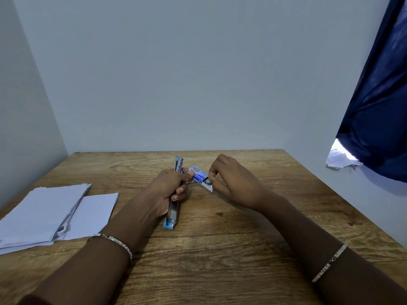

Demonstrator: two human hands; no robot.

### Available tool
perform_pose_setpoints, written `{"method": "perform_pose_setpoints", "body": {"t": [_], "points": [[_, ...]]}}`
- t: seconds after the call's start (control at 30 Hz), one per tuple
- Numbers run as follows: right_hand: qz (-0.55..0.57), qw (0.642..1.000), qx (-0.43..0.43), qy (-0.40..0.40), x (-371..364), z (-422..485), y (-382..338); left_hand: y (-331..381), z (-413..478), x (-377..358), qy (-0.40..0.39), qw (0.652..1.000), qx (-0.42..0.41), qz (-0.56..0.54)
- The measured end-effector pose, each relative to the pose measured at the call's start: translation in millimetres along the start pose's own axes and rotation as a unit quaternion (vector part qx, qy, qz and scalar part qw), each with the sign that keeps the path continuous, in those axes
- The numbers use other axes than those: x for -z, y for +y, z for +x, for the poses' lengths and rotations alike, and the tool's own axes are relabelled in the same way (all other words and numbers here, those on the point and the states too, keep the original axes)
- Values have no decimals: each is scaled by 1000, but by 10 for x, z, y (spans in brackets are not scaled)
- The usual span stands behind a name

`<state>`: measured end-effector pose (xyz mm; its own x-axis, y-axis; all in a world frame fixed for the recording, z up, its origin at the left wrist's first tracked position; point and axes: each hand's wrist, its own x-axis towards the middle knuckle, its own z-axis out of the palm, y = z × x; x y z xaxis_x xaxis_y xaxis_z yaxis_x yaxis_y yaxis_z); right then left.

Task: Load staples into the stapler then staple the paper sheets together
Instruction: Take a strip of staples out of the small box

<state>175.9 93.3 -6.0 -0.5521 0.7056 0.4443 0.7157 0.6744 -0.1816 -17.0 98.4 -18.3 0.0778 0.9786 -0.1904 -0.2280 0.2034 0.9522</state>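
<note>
My left hand [169, 190] grips a blue and metal stapler [172, 216] that is swung open lengthwise, one end by the table and the other pointing away from me. The thumb and forefinger of the same hand also pinch a small blue staple box [199, 175]. The box's white inner tray [208, 186] is slid out to the right, with grey staples showing in it. My right hand [231, 181] pinches at those staples with thumb and fingertips. White paper sheets [46, 214] lie in a loose pile at the left of the wooden table [220, 238].
The table stands in a corner between two pale walls. A dark blue curtain [378, 106] hangs at the right, with bright light and some white paper scraps [340, 160] below its edge. Both wrists wear thin bracelets.
</note>
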Motion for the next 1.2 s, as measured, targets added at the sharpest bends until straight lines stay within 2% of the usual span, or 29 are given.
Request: {"method": "perform_pose_setpoints", "body": {"t": [0.2, 0.27, 0.33, 0.47, 0.53, 0.73, 0.83, 0.93, 1.0, 1.03, 1.1, 1.2], "points": [[137, 985, -88, 63, 20, 14, 12, -5, 25, 16, 14, 1000, 8, -18], [151, 980, -115, 66, 82, 21, 14, -1, 16, 14, 22, 999, 10, -23], [122, 984, -119, 43, 171, 11, 43, 10, 5, 6, 38, 999, 1, -30], [15, 991, -101, -86, 212, -32, 72, 35, 1, 17, 66, 996, -31, -49], [-3, 987, -95, -126, 156, -40, 64, 44, 8, 22, 73, 995, -31, -54], [-22, 986, -68, -148, 64, -27, 65, 48, -8, 9, 79, 995, -26, -46], [1, 990, -76, -123, 51, -29, 74, 50, -12, 5, 80, 996, -24, -39], [114, 983, -139, -35, 71, -30, 57, 67, -23, -9, 77, 996, -22, -35], [242, 954, -176, 5, 90, -37, 24, 74, -29, -18, 73, 996, -21, -35], [318, 928, -191, 20, 85, -41, 6, 76, -35, -24, 71, 997, -20, -34], [450, 864, -220, 58, 58, -30, -36, 75, -48, -27, 66, 997, -15, -31], [570, 761, -288, 114, 25, 16, -91, 68, -62, -26, 60, 998, -12, -32]]}}
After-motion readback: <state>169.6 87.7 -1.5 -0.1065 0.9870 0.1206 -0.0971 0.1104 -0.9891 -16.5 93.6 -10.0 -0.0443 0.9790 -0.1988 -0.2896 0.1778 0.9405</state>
